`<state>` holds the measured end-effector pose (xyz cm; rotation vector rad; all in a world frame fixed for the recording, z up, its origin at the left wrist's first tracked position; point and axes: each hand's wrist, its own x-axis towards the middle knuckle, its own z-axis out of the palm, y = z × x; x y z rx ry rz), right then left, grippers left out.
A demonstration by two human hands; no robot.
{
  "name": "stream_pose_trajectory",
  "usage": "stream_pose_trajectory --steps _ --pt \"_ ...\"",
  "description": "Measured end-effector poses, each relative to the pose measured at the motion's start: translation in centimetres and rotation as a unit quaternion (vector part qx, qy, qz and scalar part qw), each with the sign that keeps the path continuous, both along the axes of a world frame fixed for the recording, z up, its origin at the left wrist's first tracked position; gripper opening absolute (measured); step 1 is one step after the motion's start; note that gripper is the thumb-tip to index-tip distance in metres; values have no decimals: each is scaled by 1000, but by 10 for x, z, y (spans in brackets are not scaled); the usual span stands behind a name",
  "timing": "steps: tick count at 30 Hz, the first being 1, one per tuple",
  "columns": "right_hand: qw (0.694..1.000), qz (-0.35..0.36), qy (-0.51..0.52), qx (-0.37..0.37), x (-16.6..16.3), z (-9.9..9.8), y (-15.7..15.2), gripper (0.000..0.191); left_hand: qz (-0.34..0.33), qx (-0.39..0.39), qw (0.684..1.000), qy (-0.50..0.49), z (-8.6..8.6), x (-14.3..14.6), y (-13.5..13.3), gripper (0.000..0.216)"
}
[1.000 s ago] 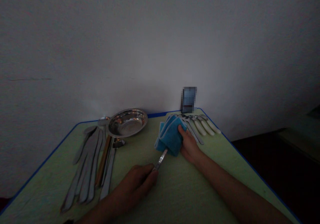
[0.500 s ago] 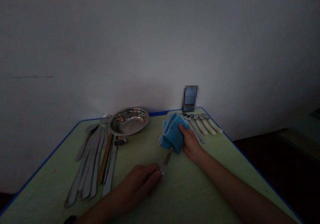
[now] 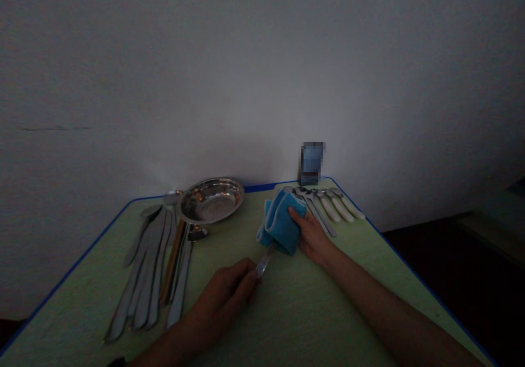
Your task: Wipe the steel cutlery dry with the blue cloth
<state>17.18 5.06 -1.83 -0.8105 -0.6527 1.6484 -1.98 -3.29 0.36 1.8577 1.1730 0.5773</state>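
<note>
My left hand [image 3: 233,287] is closed on the end of a shiny handle of a piece of cutlery [image 3: 266,261], low over the front middle of the table. The cutlery's far end is hidden inside a folded blue cloth [image 3: 287,222] with pale edging, so its kind cannot be told. Gripping that cloth from the right is my right hand [image 3: 314,236], its thumb pressed on top and the other fingers mostly out of sight. Just beyond it lie several spoons and forks [image 3: 328,208], some with cream handles.
On the left, several large metal serving utensils [image 3: 141,279] lie side by side with a wooden-coloured stick [image 3: 174,257]. A steel bowl [image 3: 213,200] rests near their far ends. A blurred phone-like device [image 3: 311,163] stands against the wall. The pale green table [image 3: 287,323] has a blue edge.
My left hand has shifted slightly up and left with the handle, which now lies at a flatter angle. The cloth and my right hand have moved a little left.
</note>
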Motion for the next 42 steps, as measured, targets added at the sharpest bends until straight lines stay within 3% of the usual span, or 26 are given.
stream_pose_trajectory --steps 7,14,22,33,42 --pt "1000 -8 1 -16 -2 2 -2 22 106 -43 989 -89 -3 -4 7 35" --pt "1000 -24 -2 -12 -2 1 -1 25 56 -61 996 -28 -2 -2 7 41" --pt "1000 -24 2 -6 -3 0 -1 23 -23 -28 999 5 0 0 6 36" --pt "1000 -19 -10 -16 -3 2 -3 23 -2 -42 999 -33 1 -1 7 38" --pt "1000 0 -13 -13 -2 0 -2 25 65 -72 995 -26 -6 -5 5 36"
